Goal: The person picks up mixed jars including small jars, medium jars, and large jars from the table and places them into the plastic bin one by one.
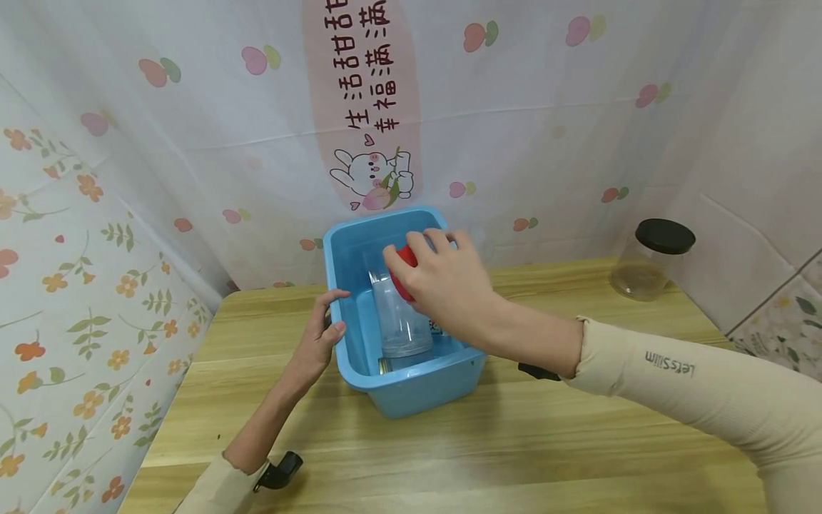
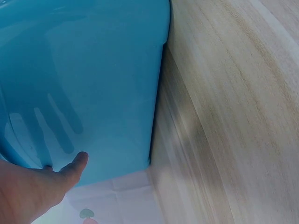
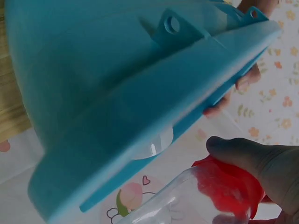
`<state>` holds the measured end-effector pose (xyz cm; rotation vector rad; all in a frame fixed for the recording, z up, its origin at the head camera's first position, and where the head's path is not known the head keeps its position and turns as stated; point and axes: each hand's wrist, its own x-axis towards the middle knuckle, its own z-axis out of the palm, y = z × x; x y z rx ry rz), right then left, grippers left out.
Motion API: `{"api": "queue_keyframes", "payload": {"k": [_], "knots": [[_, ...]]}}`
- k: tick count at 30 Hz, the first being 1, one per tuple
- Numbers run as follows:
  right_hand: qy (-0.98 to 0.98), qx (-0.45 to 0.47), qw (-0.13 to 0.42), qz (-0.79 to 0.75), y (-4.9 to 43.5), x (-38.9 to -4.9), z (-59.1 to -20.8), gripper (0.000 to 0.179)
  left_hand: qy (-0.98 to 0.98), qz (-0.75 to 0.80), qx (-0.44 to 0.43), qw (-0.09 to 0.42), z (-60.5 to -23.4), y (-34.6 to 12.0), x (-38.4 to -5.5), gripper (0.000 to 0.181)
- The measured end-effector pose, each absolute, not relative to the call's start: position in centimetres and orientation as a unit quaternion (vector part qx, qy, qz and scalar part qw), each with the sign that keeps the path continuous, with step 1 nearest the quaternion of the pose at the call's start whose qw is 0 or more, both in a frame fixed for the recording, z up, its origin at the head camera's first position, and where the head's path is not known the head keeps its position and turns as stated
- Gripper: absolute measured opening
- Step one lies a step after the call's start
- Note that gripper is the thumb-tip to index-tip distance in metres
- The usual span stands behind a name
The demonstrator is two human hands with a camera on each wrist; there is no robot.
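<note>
A light-blue plastic basin [image 1: 424, 392] stands on the wooden table. My right hand [image 1: 449, 282] reaches over it from the right and grips the red lid [image 1: 402, 275] of a clear plastic jar [image 1: 401, 321], which is tilted inside or just above the basin. In the right wrist view the thumb and fingers hold that red lid [image 3: 229, 186]. My left hand [image 1: 319, 332] holds the basin's left rim, with fingers over the edge and the thumb outside. The left wrist view shows finger shadows through the basin wall [image 2: 107, 93]. Another clear rounded piece [image 3: 156, 142] shows above the basin's edge.
A clear jar with a black lid [image 1: 651, 257] stands at the table's back right. Behind the table [image 1: 552, 442] hangs a white printed curtain [image 1: 546, 143], with a floral one [image 1: 77, 285] on the left. A gold-coloured edge [image 1: 384, 366] shows low inside the basin.
</note>
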<state>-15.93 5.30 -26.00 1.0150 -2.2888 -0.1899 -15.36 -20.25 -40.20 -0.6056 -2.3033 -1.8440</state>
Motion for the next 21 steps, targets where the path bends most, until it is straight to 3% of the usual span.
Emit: {"api": "queue_keyframes", "payload": {"k": [3, 10, 15, 21], "knots": [[-0.867, 0.382, 0.311, -0.076, 5.2, -15.9, -26.3, 0.078, -0.764, -0.610, -0.201, 0.063, -40.2, -20.3, -15.3, 0.049], [-0.898, 0.367, 0.226, -0.088, 5.2, -15.3, -26.2, 0.132, -0.761, -0.610, -0.210, 0.060, -40.2, -20.5, -15.4, 0.050], [-0.916, 0.366, 0.158, -0.053, 5.7, -15.0, -25.8, 0.132, -0.762, -0.610, -0.207, 0.059, -40.1, -20.4, -15.4, 0.050], [-0.921, 0.356, 0.152, -0.041, 6.7, -15.4, -25.4, 0.132, -0.759, -0.613, -0.211, 0.062, -40.2, -20.4, -15.3, 0.049]]}}
